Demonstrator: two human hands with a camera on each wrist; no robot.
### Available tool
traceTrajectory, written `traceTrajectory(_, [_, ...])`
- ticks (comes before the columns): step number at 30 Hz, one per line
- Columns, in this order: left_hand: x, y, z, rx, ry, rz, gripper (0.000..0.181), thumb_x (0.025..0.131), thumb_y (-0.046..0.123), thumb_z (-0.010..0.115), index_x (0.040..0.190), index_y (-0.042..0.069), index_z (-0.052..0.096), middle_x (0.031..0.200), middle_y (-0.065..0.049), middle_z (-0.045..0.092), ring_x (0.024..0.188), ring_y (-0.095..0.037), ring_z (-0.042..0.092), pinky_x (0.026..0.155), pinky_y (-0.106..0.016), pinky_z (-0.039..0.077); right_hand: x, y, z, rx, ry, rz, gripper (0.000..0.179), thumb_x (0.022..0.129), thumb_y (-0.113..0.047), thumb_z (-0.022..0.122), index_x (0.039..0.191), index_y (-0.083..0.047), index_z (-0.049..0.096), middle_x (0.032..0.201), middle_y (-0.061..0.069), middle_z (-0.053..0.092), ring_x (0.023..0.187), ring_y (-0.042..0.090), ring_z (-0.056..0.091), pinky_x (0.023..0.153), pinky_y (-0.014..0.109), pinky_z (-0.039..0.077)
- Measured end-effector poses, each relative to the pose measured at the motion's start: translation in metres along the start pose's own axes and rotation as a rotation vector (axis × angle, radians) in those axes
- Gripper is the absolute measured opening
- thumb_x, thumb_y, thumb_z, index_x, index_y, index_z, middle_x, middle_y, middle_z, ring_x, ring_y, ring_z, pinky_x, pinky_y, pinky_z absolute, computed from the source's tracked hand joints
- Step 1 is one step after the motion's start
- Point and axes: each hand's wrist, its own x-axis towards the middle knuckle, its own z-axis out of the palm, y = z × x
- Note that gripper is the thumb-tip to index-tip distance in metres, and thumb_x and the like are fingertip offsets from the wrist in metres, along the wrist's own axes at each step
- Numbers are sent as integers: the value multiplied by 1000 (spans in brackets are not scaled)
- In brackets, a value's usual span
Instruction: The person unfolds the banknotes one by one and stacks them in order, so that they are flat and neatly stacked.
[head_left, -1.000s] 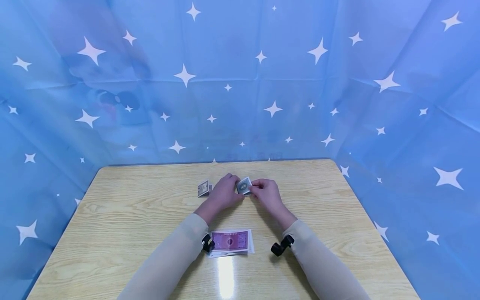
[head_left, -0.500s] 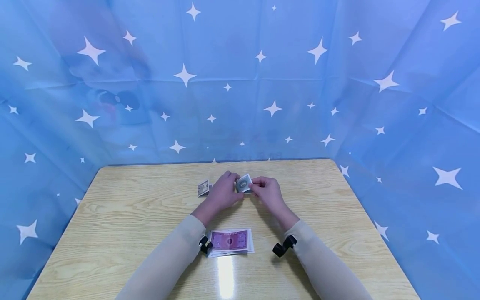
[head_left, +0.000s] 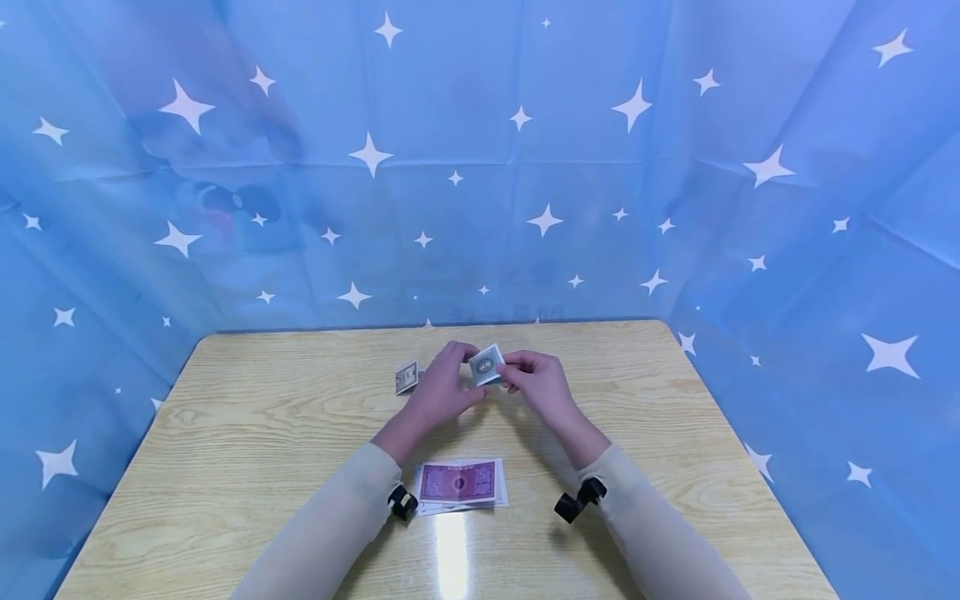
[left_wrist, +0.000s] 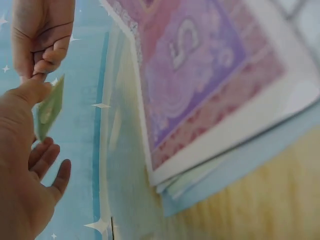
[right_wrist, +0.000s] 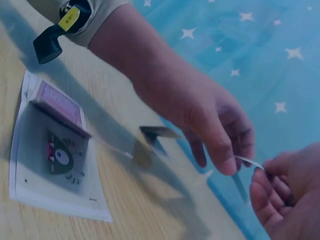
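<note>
Both hands hold a small greyish-green folded play banknote with a round emblem, near the back of the table. My right hand pinches its right edge between thumb and fingers. On its other side is my left hand, with fingertips at the far left corner and the near fingertip close under the lower edge. From the left wrist view, the banknote stands tilted between the left hand and the right hand. Left of the hands, another folded banknote stands on the tabletop.
A small stack with a creased purple 5 banknote on top lies between the forearms. The right wrist view shows a sheet with a green one-eyed figure in that stack. A blue starry curtain hangs behind the wooden table.
The held banknote has risen slightly and tilted, its emblem facing up more. The left wrist has shifted left and the right wrist right. The standing banknote and the stack stay put.
</note>
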Motion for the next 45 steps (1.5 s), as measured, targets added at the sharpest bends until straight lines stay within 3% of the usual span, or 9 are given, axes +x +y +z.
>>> traceTrajectory(5, [-6,-3,0,-129,28,0,67,93,24,93,149,12,58,146,-4,64,137,-34,62,114,-49,51,-6,-5,-1,40,-21,-8,18,103,-6,78,116,7,79,94,20,76,77,19,69,68,26,61])
traceTrajectory(15, [-22,-1,-8,-225,88,94,67,91,19,93,149,16,61,150,-2,65,144,-30,57,120,-56,46,-21,-13,-2,67,-22,14,15,102,-4,78,113,7,78,96,23,74,75,17,69,70,27,62])
traceTrajectory(21, [-28,3,-17,-180,93,135,69,90,18,95,150,22,63,139,3,62,134,-22,60,117,-50,49,-25,-14,0,65,-30,24,15,103,-5,78,113,6,76,92,12,74,77,18,69,71,27,62])
traceTrajectory(28, [-34,2,-24,-135,100,162,73,88,22,97,152,22,63,135,4,61,122,-20,62,107,-53,56,-30,-17,0,68,-30,15,14,102,-4,77,112,6,74,92,12,73,76,17,67,70,26,61])
traceTrajectory(33, [-40,2,-27,-64,100,195,73,88,28,97,153,19,64,135,2,62,116,-17,62,96,-41,60,-33,-16,0,67,-29,22,12,102,-2,75,110,7,74,92,16,72,75,17,67,69,26,61])
traceTrajectory(37, [-46,1,-30,24,100,236,73,88,31,97,153,17,66,134,0,63,114,-17,60,92,-36,59,-38,-16,0,56,-43,25,12,102,-3,75,110,6,74,94,22,71,76,17,67,69,26,60])
traceTrajectory(45, [-57,1,-38,186,91,370,71,89,31,97,151,10,68,131,-2,65,113,-19,58,89,-37,56,-48,-12,0,58,-91,43,15,101,-4,78,111,7,73,91,15,73,76,17,69,70,27,60])
